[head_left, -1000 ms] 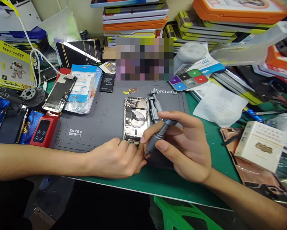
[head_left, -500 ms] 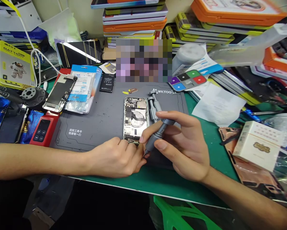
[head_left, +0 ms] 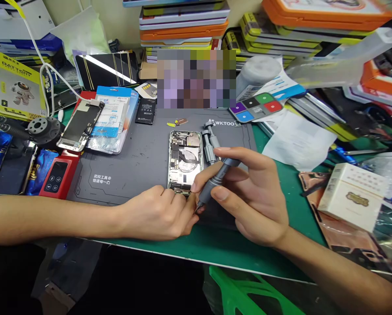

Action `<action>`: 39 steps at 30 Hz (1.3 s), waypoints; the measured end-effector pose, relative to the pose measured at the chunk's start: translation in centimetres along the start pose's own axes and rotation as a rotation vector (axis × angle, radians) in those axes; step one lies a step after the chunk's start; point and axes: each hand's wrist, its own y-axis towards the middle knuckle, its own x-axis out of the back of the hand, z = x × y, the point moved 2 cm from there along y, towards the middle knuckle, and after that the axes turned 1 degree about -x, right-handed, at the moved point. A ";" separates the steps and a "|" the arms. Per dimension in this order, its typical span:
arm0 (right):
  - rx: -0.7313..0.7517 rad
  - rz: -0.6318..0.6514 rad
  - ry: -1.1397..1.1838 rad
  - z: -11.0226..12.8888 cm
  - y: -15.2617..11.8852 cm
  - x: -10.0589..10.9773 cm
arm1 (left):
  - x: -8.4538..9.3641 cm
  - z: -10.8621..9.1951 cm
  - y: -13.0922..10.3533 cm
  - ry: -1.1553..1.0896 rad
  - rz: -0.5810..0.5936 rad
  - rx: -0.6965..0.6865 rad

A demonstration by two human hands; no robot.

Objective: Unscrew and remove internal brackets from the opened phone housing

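Observation:
An opened phone (head_left: 185, 159) lies on the dark grey work mat (head_left: 133, 175), its inner parts exposed. My right hand (head_left: 253, 197) grips a grey precision screwdriver (head_left: 212, 186) that slants down to the left. The screwdriver's tip is close to the fingertips of my left hand (head_left: 159, 214), just below the phone's bottom edge. My left hand is closed with its fingers curled; whatever is between them is hidden. Right above my right hand, more grey screwdrivers (head_left: 209, 146) lie beside the phone.
A detached phone screen (head_left: 81, 124) rests at the left on a red device (head_left: 60, 175). A black battery (head_left: 145, 111) and small metal strips (head_left: 182, 121) lie behind the phone. Stacked boxes (head_left: 184, 28) line the back. A white carton (head_left: 353, 197) stands at the right.
Both hands and the screwdriver keep nearly the same pose near the phone's lower edge. The whole view has shifted slightly.

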 end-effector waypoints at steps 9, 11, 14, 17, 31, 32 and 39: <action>0.004 0.014 0.061 0.1 0.0 0.0 | 0.2 0.1 0.2 0.013 -0.010 0.013; -0.003 0.007 0.058 0.1 0.0 0.0 | 0.2 0.1 0.2 0.013 -0.007 0.011; -0.026 -0.009 0.031 0.1 0.0 0.0 | 0.3 0.1 0.2 0.022 -0.011 0.009; -0.040 -0.015 0.010 0.1 0.0 0.0 | 0.2 0.1 0.1 0.017 -0.009 0.008; -0.047 -0.005 0.014 0.0 0.0 0.2 | 0.2 0.1 0.2 0.014 -0.012 0.008; -0.050 -0.002 0.019 0.0 0.0 0.2 | 0.2 0.1 0.2 0.013 -0.012 0.009; -0.066 -0.010 0.028 -0.2 -0.1 0.3 | 0.2 0.1 0.1 0.020 -0.011 0.006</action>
